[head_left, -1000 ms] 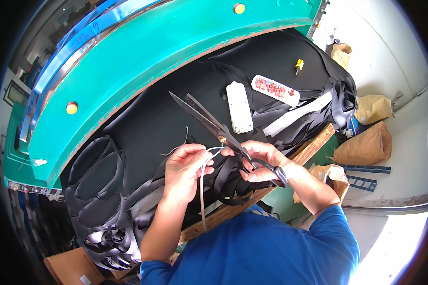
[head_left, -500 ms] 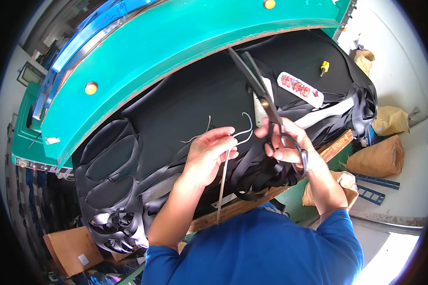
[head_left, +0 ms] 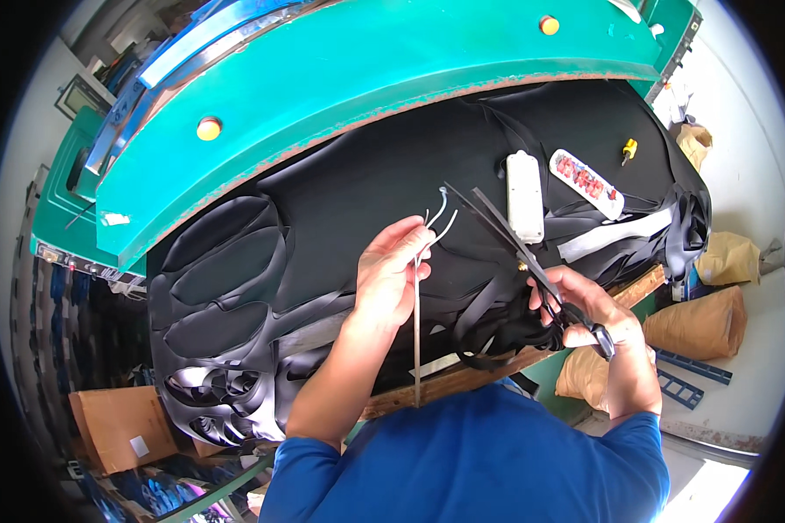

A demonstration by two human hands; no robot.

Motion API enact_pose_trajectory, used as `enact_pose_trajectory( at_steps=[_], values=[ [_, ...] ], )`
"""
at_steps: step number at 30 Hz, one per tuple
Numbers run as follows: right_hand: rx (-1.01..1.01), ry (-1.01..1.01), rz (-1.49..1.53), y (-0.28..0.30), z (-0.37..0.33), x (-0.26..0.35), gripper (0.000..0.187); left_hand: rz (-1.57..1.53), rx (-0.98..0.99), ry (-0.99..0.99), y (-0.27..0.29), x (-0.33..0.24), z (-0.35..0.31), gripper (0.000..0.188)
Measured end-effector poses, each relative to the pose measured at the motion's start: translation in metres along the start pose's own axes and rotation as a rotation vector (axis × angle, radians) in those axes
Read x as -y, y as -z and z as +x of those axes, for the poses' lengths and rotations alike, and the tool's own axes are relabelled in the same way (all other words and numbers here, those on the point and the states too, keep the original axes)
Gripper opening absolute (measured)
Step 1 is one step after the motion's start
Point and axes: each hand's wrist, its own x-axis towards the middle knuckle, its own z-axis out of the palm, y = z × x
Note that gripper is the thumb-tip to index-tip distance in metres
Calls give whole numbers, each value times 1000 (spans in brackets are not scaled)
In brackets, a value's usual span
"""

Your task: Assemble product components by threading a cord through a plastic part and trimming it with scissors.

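My left hand pinches a thin pale cord between thumb and fingers. The cord hangs down toward my blue shirt, and its split, curled ends stick up above the fingertips. My right hand is closed round the handles of large black scissors. Their blades are slightly apart and point up and left, with the tips just right of the cord's ends, not touching them. Beyond the scissors lies a long white plastic casing. Beside it rests a white oblong shell with red parts inside.
Black sheet material covers the work surface, with cut oval openings at left and loose strips at right. A yellow-handled screwdriver lies far right. A green machine beam spans the back. Brown sacks stand right; a cardboard box sits lower left.
The scissors have dropped lower and right, away from the black material's far edge, and their tips now sit near the cord's ends. The left hand still pinches the cord, slightly higher. The view has shifted.
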Motion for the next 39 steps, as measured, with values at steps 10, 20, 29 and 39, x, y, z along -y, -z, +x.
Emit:
enact_pose_trajectory(
  at_steps=[10, 20, 29, 39],
  values=[
    [76, 12, -162, 4, 9, 1, 79, -106, 65, -52, 7, -9, -3, 20],
    [73, 14, -269, 3, 25, 10, 77, 1, 193, 24, -5, -11, -1, 21],
    [95, 54, -225, 6, 38, 9, 75, 118, 252, 63, -12, -15, -1, 21],
    [75, 98, -271, 7, 43, 4, 73, 138, 236, 72, -11, -17, 2, 20]
  ],
)
